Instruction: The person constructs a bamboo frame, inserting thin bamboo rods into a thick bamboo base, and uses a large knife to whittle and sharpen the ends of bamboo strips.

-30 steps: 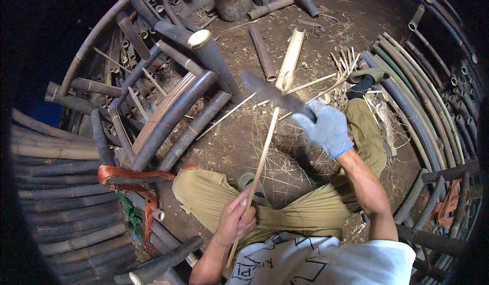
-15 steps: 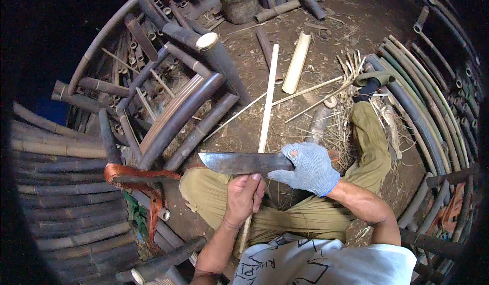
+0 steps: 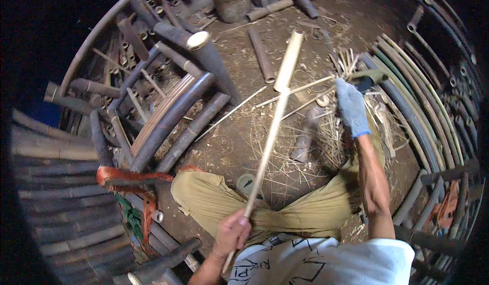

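Note:
My bare left hand [image 3: 232, 234] is closed around a long pale bamboo strip [image 3: 268, 150], low over my lap. The strip slants up and away, blurred, its far end overlapping the lower end of a split bamboo piece [image 3: 289, 63] on the ground. My right hand [image 3: 352, 108], in a grey knitted glove, reaches far forward above a heap of thin bamboo slivers [image 3: 330, 132]. Its fingers are closed; a thin dark blade [image 3: 331, 48] juts ahead of them, seen nearly edge-on, which fits the machete. The handle is hidden by the glove.
A dark bamboo frame [image 3: 173, 117] stands at the left, beside a thick upright bamboo post [image 3: 214, 61]. Bamboo poles [image 3: 407, 102] line the right side. A bucket [image 3: 230, 4] sits at the back. A round greyish object [image 3: 248, 184] lies between my legs.
My right hand has swung forward and right with the machete, away from the strip. The left hand has lowered slightly toward me, and the strip now tilts more to the right.

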`<action>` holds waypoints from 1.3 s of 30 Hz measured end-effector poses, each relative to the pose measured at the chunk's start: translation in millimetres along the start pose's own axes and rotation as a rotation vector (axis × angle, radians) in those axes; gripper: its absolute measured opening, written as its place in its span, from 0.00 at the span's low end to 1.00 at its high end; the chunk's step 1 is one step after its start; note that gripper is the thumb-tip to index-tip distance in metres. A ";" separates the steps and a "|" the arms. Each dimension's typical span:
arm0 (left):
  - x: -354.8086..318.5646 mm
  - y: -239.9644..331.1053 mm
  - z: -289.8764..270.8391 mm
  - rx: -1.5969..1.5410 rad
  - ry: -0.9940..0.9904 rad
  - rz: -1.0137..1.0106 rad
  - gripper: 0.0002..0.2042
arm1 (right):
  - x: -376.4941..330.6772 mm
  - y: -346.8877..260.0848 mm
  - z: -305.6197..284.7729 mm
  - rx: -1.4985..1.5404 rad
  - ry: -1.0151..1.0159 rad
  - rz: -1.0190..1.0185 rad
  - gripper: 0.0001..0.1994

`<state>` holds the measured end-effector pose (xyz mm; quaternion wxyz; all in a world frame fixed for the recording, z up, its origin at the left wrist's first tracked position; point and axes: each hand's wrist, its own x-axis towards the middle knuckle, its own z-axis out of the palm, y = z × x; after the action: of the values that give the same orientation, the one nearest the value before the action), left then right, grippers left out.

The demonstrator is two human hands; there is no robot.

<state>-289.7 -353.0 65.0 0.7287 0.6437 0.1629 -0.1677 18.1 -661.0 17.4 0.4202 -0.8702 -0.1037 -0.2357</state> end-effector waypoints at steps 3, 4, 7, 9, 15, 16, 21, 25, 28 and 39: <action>18.7 16.5 -26.9 -0.259 0.280 0.156 0.19 | -26.4 -24.6 3.2 0.488 -0.349 0.605 0.25; 32.6 35.1 -31.7 -0.414 0.320 0.304 0.15 | -41.0 -46.9 5.7 0.568 -0.424 0.633 0.21; 79.7 82.1 -52.4 -0.628 0.302 0.672 0.09 | -85.6 -112.4 12.2 0.924 -0.683 0.859 0.23; 98.4 99.3 -53.5 -0.557 0.295 0.619 0.07 | -110.8 -124.9 20.3 1.211 -0.788 0.716 0.35; 121.1 83.8 -53.7 -0.370 0.357 0.476 0.10 | -111.7 -164.0 13.2 1.022 -0.588 0.827 0.10; 125.4 81.1 -58.8 -0.202 0.387 0.449 0.11 | -105.9 -171.9 8.7 0.980 -0.549 0.826 0.08; 143.4 85.9 -79.0 -0.342 0.393 0.589 0.11 | -90.7 -190.4 6.7 0.849 -0.649 0.792 0.10; 154.0 94.6 -94.1 0.221 0.650 0.444 0.22 | -78.4 -188.8 36.6 0.865 -0.541 0.763 0.12; 151.6 116.1 -100.0 0.805 1.113 0.608 0.34 | -59.3 -173.4 52.6 0.946 -0.464 0.741 0.13; 233.8 132.1 -238.2 1.006 0.686 0.945 0.17 | 0.0 -178.2 115.3 0.992 -0.446 0.855 0.10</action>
<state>-26.6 -109.4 47.6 0.2512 0.9147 -0.0083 0.3163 -12.1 -459.6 77.2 0.7933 -0.5672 0.0688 0.2104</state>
